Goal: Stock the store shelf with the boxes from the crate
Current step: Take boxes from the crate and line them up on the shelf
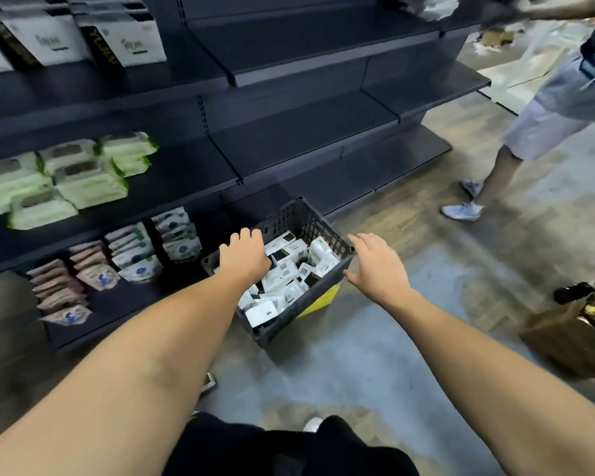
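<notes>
A dark plastic crate (291, 317) stands on the floor by the foot of the shelf unit (306, 132). Several small white and black boxes (282, 269) lie loose inside it. My left hand (243, 257) reaches over the crate's left side, its fingers curled down over the rim; what lies under them is hidden. At the crate's right rim my right hand (375, 266) is held with fingers straight and thumb spread, its fingertips at the far right corner. Matching white-and-black boxes (49, 39) stand on the top shelf at the left.
Green-white wipe packs (66, 176) fill the middle left shelf, and pouches (134, 255) line the bottom one. The shelf bays to the right are bare. Another person (564, 97) stands at the right, reaching to the top shelf. A brown carton (571, 338) sits on the floor.
</notes>
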Demonstrator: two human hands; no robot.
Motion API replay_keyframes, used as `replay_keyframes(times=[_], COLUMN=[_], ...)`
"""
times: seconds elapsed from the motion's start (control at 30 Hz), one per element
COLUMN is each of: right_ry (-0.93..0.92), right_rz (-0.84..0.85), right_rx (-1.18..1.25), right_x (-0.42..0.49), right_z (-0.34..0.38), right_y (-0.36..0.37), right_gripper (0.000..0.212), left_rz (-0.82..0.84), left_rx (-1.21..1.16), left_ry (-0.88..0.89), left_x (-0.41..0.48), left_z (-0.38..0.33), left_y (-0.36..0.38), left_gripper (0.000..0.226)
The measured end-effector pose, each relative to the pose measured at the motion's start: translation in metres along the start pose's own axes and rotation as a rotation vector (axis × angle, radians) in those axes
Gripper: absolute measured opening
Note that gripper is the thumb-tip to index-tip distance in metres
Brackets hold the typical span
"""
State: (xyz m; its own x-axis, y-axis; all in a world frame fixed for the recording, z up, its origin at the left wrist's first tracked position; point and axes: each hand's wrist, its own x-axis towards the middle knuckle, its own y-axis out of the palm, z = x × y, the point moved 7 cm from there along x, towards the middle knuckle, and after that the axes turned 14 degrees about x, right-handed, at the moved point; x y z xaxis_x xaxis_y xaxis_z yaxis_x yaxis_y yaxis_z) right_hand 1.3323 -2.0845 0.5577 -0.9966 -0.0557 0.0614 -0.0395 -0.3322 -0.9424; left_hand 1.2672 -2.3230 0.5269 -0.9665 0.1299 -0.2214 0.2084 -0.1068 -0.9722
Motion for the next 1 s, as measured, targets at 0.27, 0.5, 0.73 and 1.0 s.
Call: replay_keyframes(times=[0.27,0.5,0.73,1.0], right_ry=[-0.088,-0.154,-0.197,-0.355], right_rz=[0.09,0.156,0.253,0.404], right_rx=[-0.024,-0.099,-0.159,-0.193], right_x=[0.045,0.108,0.159,0.215], right_z=[-0.032,-0.044,-0.064,-0.075], right_y=[0.013,0.034,0.05,0.088], right_gripper=[0.071,0.075,0.08,0.079], left_rz=[0.046,0.128,0.205,0.211], left_rx=[-0.056,-0.051,-0.124,-0.181], left_ry=[-0.043,-0.042,0.001,-0.133], left_x=[0.012,0.065,0.11,0.14], left_z=[-0.021,-0.029,-0.053,-0.066], left_y=[0.023,0.05,0.058,0.061], left_gripper=[0.045,0.045,0.047,0.051])
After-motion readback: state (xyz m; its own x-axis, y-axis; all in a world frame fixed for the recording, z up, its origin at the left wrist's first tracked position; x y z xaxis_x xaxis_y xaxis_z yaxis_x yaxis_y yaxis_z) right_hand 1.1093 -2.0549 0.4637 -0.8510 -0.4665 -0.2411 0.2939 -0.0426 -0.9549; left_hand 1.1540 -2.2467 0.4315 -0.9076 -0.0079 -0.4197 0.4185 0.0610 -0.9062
